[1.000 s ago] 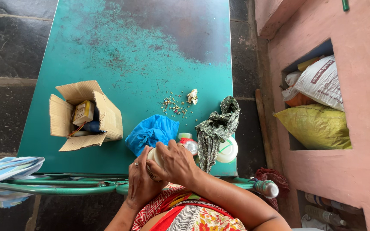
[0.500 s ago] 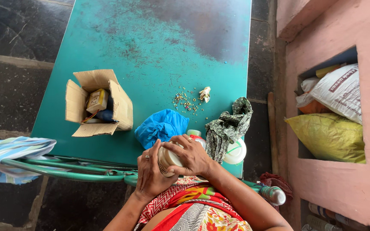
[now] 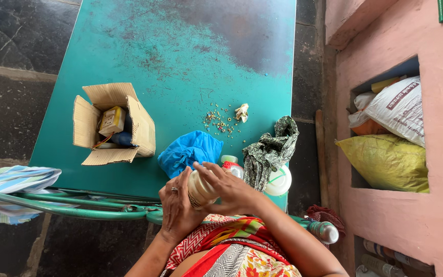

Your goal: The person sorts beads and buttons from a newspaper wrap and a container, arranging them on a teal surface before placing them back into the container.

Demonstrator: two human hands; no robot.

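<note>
An open brown cardboard box (image 3: 114, 123) sits to my left on the teal table, a small yellow carton (image 3: 110, 120) inside. In the wall niche to my right, a white printed sack (image 3: 401, 110) rests on a yellow sack (image 3: 385, 161).

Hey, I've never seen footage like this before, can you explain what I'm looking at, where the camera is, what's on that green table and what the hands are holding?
There is no machine here. A person wears a camera on the head, so you look down at their own two hands. The left hand and the right hand together hold a small pale jar at the near edge of a worn green table. On the table lie an open cardboard box with small items inside, a crumpled blue bag, a patterned dark cloth draped over a white lid, and a scatter of tiny beads. At the right, sacks sit in a wall niche.
</note>
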